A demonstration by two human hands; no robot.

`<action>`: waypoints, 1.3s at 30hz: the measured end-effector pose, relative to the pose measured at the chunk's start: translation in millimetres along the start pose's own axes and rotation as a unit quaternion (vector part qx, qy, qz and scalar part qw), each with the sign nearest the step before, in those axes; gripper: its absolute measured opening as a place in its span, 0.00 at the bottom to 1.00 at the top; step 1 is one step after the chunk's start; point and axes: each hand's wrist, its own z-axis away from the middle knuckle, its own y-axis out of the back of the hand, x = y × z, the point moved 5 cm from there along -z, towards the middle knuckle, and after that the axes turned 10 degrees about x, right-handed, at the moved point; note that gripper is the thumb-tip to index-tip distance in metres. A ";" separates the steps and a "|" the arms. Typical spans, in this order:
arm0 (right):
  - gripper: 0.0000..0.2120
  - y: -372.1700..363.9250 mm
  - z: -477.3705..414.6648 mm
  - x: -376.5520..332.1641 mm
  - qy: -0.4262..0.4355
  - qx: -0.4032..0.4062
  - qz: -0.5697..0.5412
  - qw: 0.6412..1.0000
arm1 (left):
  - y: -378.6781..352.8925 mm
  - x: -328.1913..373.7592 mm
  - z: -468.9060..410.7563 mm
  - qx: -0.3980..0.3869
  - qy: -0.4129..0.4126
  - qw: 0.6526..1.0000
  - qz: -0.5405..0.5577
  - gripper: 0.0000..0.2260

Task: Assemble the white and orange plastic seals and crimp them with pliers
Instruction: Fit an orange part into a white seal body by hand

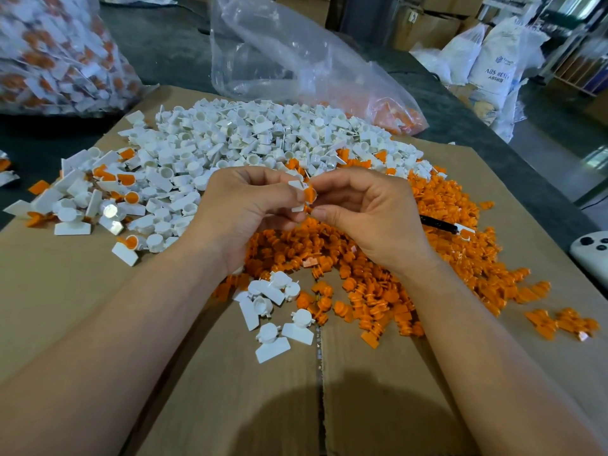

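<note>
My left hand [243, 209] pinches a white seal body [297, 186] above the middle of the cardboard. My right hand [365, 209] pinches an orange insert [310, 194] that sits against the white part. Behind the hands lies a big heap of white seal bodies [250, 139]. A heap of orange inserts [427, 258] spreads under and to the right of the hands. A black pliers handle [439, 224] pokes out of the orange heap just right of my right hand. To the left lie several joined white and orange seals [128, 197].
Flat cardboard [82, 291] covers the table. A full bag of finished seals [56, 54] stands at the back left; a mostly slack clear bag [296, 60] lies behind the white heap. A white controller [592, 251] rests at the right edge. A few white bodies [276, 311] lie near me.
</note>
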 end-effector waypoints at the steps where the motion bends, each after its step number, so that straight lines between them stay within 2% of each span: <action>1: 0.19 -0.1 0.1 -0.2 0.001 -0.001 -0.003 1.000 | 0.0 0.1 -0.3 0.001 -0.002 1.000 -0.001 0.08; 5: 0.17 -2.0 1.3 -2.2 0.017 0.001 -0.024 1.000 | -0.2 0.3 -0.6 0.004 -0.011 1.000 -0.005 0.12; 8: 0.14 -2.4 1.5 -2.3 0.029 0.005 -0.024 0.999 | -1.6 0.3 0.5 0.001 -0.020 1.000 -0.013 0.10; 13: 0.17 -1.0 1.5 -3.1 0.056 0.011 -0.015 0.998 | -2.6 0.9 1.2 -0.003 -0.026 1.000 -0.016 0.09; 20: 0.16 0.2 0.3 -2.7 0.074 0.011 0.011 0.997 | -2.9 0.9 0.5 -0.008 -0.026 1.000 -0.014 0.11; 28: 0.16 -1.3 1.1 -2.8 0.045 0.004 0.026 0.999 | -2.8 0.8 0.7 -0.005 -0.030 0.999 -0.012 0.10; 32: 0.14 17.5 -4.5 -2.7 -0.014 0.049 0.096 0.994 | -1.0 1.2 -0.9 0.004 -0.026 1.000 0.007 0.07; 35: 0.05 51.5 -11.1 -0.4 -0.045 0.104 0.188 0.976 | -0.6 0.7 -1.0 0.000 -0.023 1.000 0.011 0.07; 37: 0.03 69.4 -13.5 9.5 -0.082 0.094 0.261 0.957 | -0.4 0.6 -1.1 -0.002 -0.025 1.000 0.011 0.07; 39: 0.09 79.4 -13.3 24.7 -0.143 0.044 0.331 0.932 | -0.9 1.5 -0.9 -0.004 -0.035 0.999 0.015 0.08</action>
